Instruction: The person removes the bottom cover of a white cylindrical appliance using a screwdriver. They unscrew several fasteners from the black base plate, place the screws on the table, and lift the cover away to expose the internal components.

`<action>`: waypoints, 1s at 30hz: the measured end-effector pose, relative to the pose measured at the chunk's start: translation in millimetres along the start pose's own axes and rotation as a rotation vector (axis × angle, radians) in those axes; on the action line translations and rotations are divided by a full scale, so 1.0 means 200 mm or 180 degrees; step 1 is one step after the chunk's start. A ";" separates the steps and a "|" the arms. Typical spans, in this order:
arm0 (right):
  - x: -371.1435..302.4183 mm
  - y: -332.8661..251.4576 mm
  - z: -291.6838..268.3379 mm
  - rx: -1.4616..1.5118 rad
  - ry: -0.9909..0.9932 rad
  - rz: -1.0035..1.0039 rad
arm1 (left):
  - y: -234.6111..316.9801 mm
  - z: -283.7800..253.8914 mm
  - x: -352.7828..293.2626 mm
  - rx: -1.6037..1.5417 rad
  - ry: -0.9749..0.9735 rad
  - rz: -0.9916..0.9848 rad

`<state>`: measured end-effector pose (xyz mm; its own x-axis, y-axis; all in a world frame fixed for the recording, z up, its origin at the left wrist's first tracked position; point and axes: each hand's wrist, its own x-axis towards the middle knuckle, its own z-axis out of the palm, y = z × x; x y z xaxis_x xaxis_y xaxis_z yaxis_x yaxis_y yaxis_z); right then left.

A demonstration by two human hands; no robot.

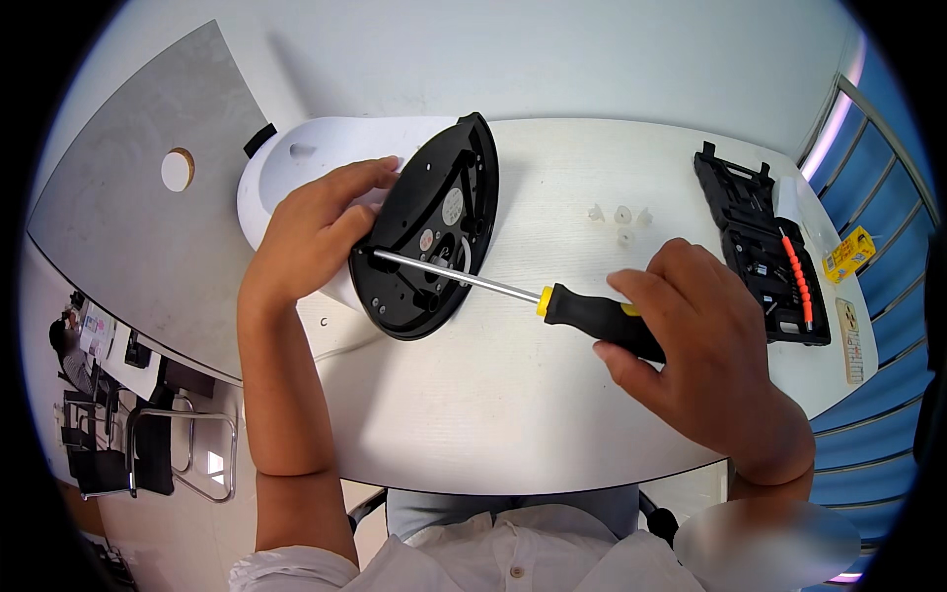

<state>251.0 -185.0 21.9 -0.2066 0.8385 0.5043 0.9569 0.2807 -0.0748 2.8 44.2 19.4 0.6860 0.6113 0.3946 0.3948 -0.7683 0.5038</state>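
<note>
Screwdriver (552, 296) in the right hand (705, 340): the fingers are wrapped tight around its black and yellow handle, and the long steel shaft runs out from that grip toward the person's left, its tip set against the black base plate (429, 232) of a white appliance (296, 163). The appliance lies on its side on the pale table (513, 414), base turned toward the tool. Left hand (316, 237) lies over the white body just behind the plate's rim, on the far side of the shaft tip from the gripping hand, fingers spread and pressed on the shell; it steadies the appliance rather than closing around it.

Beyond the gripping hand, slightly past the knuckles, a few small whitish plastic pieces (619, 217) sit loose on the table. Further out to the right of the grip lies an open black tool case (755, 247) with a red-ringed flexible extension (797, 276) resting in it. A grey panel (148, 197) with a round hole lies left of the appliance, well apart from the grip.
</note>
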 end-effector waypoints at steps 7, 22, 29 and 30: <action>0.01 0.00 0.07 0.0062 0.0014 0.0253 | 0.01 0.00 0.00 0.0062 0.0001 0.0016; 0.01 0.02 0.05 -0.0024 0.0385 -0.0068 | 0.00 0.00 0.00 0.0066 0.0000 0.0035; 0.02 0.02 0.07 -0.0075 0.0225 -0.0029 | 0.00 0.00 0.01 0.0046 -0.0009 -0.0004; 0.02 0.02 0.09 -0.0140 0.0266 -0.0050 | 0.00 0.00 0.00 0.0027 -0.0001 -0.0011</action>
<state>250.8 -171.3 8.5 -0.2056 0.7917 0.5752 0.9621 0.2712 -0.0294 3.5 44.5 19.0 0.6848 0.6138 0.3928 0.4022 -0.7678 0.4987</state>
